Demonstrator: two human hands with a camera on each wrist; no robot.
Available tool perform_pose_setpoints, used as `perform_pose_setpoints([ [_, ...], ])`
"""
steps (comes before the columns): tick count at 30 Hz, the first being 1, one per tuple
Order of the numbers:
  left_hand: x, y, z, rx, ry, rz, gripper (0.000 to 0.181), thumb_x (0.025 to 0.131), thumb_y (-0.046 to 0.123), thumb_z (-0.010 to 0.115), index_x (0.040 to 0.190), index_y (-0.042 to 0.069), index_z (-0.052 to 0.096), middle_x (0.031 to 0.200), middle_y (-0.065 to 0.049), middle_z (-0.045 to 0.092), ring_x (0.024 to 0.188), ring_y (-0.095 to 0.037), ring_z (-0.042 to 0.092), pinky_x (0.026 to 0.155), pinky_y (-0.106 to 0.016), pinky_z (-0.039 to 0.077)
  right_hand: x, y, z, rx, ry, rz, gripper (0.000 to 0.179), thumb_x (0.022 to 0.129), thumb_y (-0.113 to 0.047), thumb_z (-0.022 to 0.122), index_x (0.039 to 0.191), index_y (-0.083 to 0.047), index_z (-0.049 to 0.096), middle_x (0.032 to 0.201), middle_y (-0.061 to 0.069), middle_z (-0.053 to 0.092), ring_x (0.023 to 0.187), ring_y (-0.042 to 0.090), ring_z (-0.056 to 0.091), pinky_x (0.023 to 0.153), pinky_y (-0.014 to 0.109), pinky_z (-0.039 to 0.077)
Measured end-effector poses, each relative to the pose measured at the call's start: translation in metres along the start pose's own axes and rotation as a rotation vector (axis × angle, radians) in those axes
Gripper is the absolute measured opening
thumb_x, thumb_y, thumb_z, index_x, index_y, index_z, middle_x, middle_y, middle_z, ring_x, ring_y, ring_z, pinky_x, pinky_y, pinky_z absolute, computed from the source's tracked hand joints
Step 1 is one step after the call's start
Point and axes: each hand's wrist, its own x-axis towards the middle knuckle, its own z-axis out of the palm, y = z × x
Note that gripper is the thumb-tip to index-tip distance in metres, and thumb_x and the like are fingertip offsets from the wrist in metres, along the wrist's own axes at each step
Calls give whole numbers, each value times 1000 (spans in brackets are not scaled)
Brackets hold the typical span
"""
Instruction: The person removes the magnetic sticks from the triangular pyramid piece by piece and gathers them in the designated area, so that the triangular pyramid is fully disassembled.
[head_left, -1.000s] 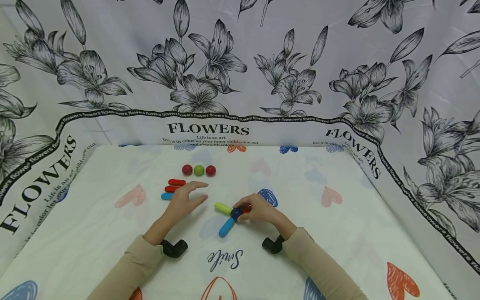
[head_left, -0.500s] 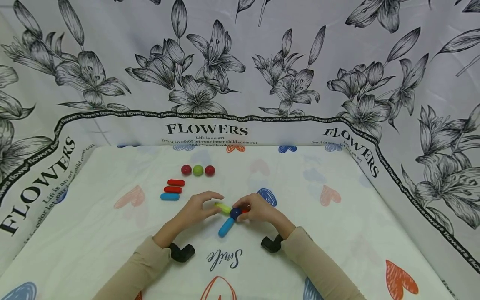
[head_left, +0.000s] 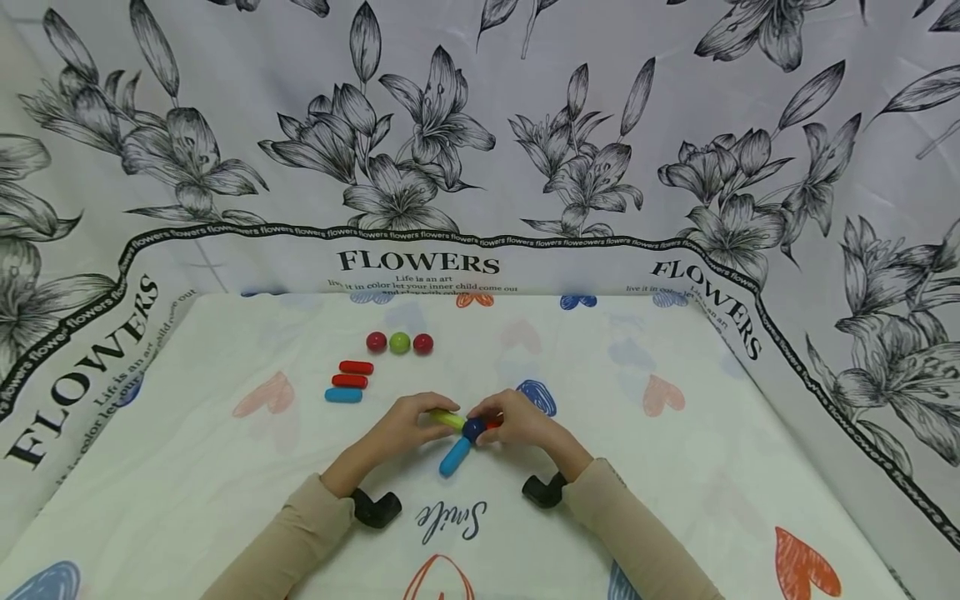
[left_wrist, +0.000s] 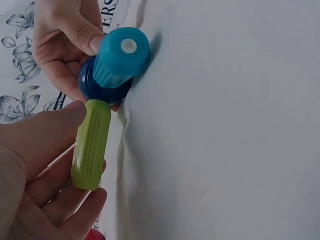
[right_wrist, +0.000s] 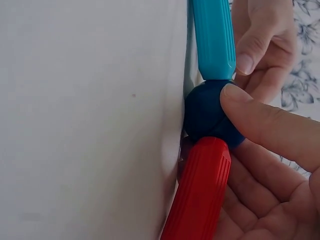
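Note:
A dark blue ball (head_left: 473,429) joins three ridged rods: a lime green rod (left_wrist: 91,145), a light blue rod (head_left: 455,457) and a red rod (right_wrist: 201,190). My left hand (head_left: 408,425) has its thumb and fingers on either side of the green rod, pinching it. With the thumb on the ball and fingers behind it, my right hand (head_left: 517,419) holds the blue ball beside the red rod. In the head view most of the red rod is hidden by that hand. The light blue rod points toward the person, touched by neither hand.
Behind the left hand lie two loose red rods (head_left: 356,367) and a light blue rod (head_left: 343,395). Farther back, two red balls (head_left: 377,342) flank a green ball (head_left: 400,342) in a row. A printed white cloth (head_left: 600,508) covers the table; a flowered curtain stands behind.
My left hand has moved right and toward the person, from beside the loose rods to the green rod, and now grips it. My right hand has kept its hold on the ball.

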Motion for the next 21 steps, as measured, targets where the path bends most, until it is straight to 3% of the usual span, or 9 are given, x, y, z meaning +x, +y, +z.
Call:
perform_pose_setpoints([
  [9,1,-6,-1,6,-25,-32,31,86,13,71,117,8,67,115,-8,70,106,-23,63,100,-44,52,2,1,-1,13,-10,-20,31,81,-10,77,111,-7,72,107,9,73,90,12,58,88,28,54],
  [21,4,-13,-2,-19,-62,-56,26,90,13,66,116,11,68,117,-8,70,107,-22,63,102,-43,51,2,1,-2,9,-25,-21,30,81,-11,76,111,-8,72,106,8,73,87,11,55,80,18,49],
])
